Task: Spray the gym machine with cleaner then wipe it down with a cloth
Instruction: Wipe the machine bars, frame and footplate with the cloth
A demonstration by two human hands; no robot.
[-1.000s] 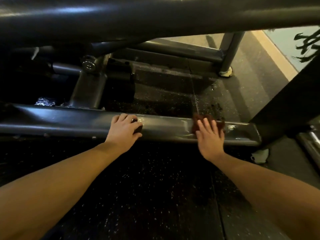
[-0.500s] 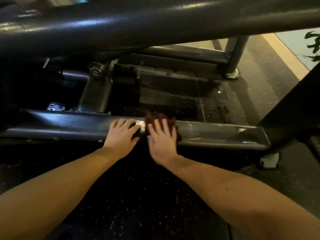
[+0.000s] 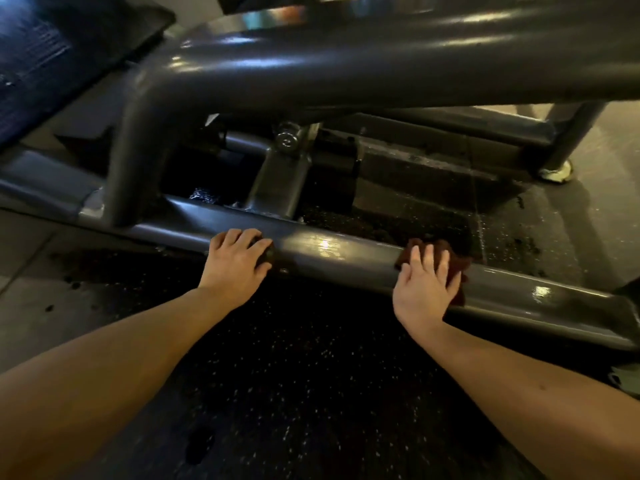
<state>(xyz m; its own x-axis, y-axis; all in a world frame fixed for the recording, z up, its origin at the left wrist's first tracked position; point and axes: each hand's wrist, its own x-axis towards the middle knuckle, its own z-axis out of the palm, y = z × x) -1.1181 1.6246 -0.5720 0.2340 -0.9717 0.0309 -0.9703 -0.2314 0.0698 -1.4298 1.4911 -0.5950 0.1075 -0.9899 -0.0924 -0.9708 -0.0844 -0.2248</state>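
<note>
At the far left the thick grey upper tube [image 3: 346, 71] of the machine bends down and meets the lower bar [image 3: 346, 256], which runs across in front of me just above the speckled black floor [image 3: 294, 375]. My left hand [image 3: 239, 259] lies on top of that bar, fingers bent over a small dark thing I cannot make out, so I cannot tell whether I grip it or only rest there. Behind it, on an upright bracket, sits a round bolt [image 3: 286, 142]. To the right of my left hand the bar shines wet. Further along, my right hand [image 3: 427, 289] is flat, fingers straight and spread, pressing the reddish-brown cloth [image 3: 455, 259] onto the bar; the cloth shows past my fingertips. At the far right, behind the bar, a post's foot [image 3: 554, 174] stands on the floor.
</note>
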